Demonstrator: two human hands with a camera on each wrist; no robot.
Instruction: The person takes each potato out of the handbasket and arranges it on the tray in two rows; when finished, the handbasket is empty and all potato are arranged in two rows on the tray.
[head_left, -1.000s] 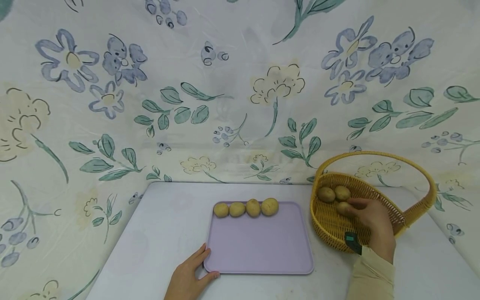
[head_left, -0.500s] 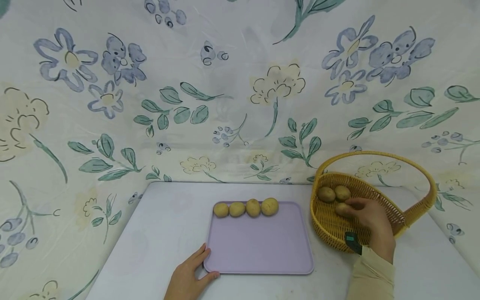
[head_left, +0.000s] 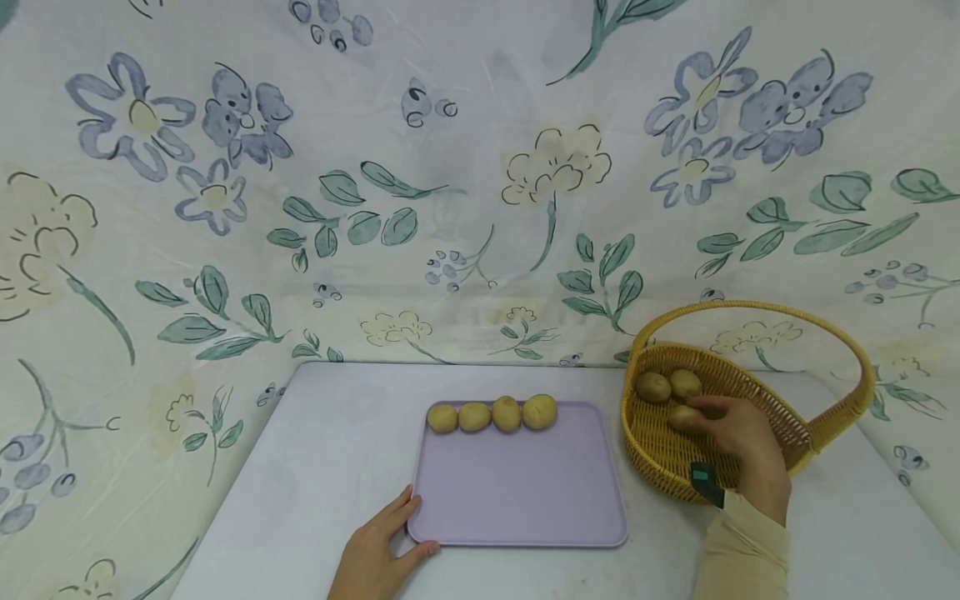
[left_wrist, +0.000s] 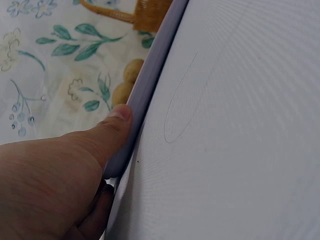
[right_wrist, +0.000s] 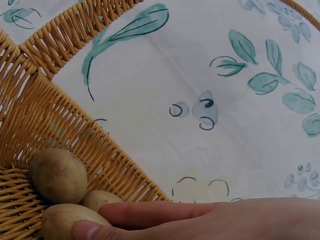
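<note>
In the head view my left hand (head_left: 378,546) holds the near left corner of a lilac tray (head_left: 517,492), the thumb on its front edge and the fingers at its left side. The left wrist view shows the thumb (left_wrist: 112,132) against the tray's rim (left_wrist: 145,90). Several potatoes (head_left: 474,417) line the tray's far edge, starting at its left corner. Inside the wicker basket (head_left: 652,462), to the tray's right, my right hand (head_left: 742,433) holds a potato (right_wrist: 65,220) between thumb and fingers. Two more potatoes (head_left: 653,387) lie behind it in the basket.
A tall arched handle (head_left: 750,307) rises over the basket. The white table (head_left: 322,442) ends at a floral cloth backdrop (head_left: 480,208) behind. A dark band with a small screen (head_left: 701,475) sits at my right wrist.
The potato under my right hand has edged slightly to the left. My left hand and the tray keep their places.
</note>
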